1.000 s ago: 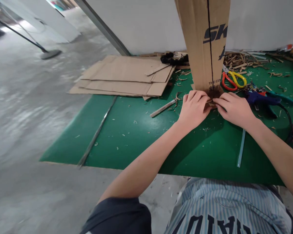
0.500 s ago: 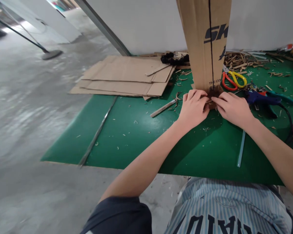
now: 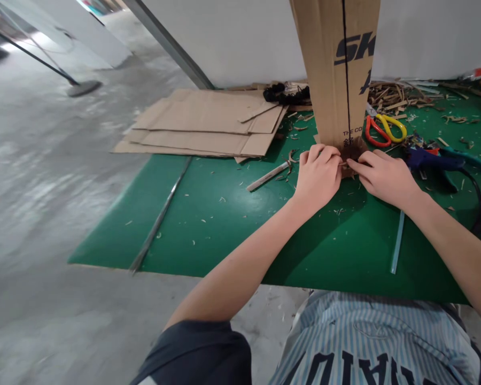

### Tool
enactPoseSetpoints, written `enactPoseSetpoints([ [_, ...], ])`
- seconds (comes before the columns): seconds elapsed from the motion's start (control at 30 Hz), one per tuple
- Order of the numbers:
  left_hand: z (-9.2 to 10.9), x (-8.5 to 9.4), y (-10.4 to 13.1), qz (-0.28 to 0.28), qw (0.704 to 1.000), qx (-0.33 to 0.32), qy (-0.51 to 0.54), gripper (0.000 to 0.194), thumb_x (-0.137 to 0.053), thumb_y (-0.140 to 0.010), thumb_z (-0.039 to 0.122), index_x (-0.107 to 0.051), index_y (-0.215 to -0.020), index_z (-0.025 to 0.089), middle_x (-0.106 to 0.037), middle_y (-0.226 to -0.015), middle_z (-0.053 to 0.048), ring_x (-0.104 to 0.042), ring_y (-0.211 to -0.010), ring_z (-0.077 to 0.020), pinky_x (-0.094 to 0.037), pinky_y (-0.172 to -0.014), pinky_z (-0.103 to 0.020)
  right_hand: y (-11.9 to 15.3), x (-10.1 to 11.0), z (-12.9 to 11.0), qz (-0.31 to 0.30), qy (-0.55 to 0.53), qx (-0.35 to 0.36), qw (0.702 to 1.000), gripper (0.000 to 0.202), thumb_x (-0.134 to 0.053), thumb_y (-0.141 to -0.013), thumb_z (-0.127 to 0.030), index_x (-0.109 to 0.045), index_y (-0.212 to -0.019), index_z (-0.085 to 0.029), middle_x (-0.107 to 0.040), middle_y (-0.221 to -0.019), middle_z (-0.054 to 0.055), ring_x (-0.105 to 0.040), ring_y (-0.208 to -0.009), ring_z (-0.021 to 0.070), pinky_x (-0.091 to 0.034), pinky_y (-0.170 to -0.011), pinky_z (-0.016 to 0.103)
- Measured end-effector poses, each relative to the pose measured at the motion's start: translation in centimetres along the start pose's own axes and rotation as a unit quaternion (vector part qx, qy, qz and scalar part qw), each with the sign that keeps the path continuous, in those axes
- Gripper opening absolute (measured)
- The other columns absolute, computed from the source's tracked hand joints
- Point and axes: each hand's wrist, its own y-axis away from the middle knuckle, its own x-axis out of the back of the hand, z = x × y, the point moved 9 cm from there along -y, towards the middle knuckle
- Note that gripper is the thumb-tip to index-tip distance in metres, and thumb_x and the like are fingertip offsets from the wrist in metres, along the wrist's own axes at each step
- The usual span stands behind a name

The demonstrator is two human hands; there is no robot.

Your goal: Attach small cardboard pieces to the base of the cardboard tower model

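Note:
A tall folded piece of cardboard (image 3: 332, 80) with dark printing and a black line down it stands upright at the back of the green table (image 3: 224, 230). Both hands work at its lower end, around a small brown cardboard part (image 3: 357, 149). My left hand (image 3: 318, 174) is closed there from the left, its fingers curled over the edge. From the right, my right hand (image 3: 388, 179) presses its bent fingers on the same spot, thumb and fingertips close together. Just what lies between the fingertips is mostly hidden.
Flat cardboard sheets (image 3: 208, 117) lie stacked at the back left. Red and yellow scissors (image 3: 390, 131), a blue glue gun (image 3: 433, 160) with a cord, and cardboard scraps (image 3: 388, 96) are on the right. A clear glue stick (image 3: 398, 243) and a thin cutter-like tool (image 3: 268, 177) lie near my hands.
My right hand has shifted slightly to the right, its fingertips still at the cardboard's lower end. The left hand stays nearly in place, and the view has moved a little.

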Motion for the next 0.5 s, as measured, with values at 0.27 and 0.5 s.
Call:
enactPoseSetpoints([
  [0.27, 0.19, 0.02, 0.18, -0.001, 1.0, -0.014, -0.027, 0.028, -0.047, -0.101, 0.015, -0.072, -0.11, 0.02, -0.072, -0.127, -0.01, -0.053, -0.13, -0.0328, -0.045, -0.105, -0.054, 0.04, -0.06, -0.23, 0.0, 0.008, 0.016, 1.0, 0.046, -0.036, -0.106, -0.022, -0.069, -0.138, -0.019, -0.072, -0.112, 0.011, -0.057, -0.096, 0.0216, -0.032, -0.062, 0.034],
  [0.5, 0.47, 0.0, 0.2, -0.018, 0.999, -0.015, -0.025, 0.037, -0.041, -0.099, 0.01, -0.071, -0.118, 0.021, -0.07, -0.132, -0.012, -0.052, -0.133, -0.0335, -0.04, -0.111, -0.057, -0.24, -0.17, 0.13, 0.003, -0.047, -0.024, 0.999, 0.044, -0.041, -0.102, -0.019, -0.071, -0.134, -0.021, -0.072, -0.111, 0.011, -0.057, -0.1, 0.0232, -0.037, -0.063, 0.033],
])
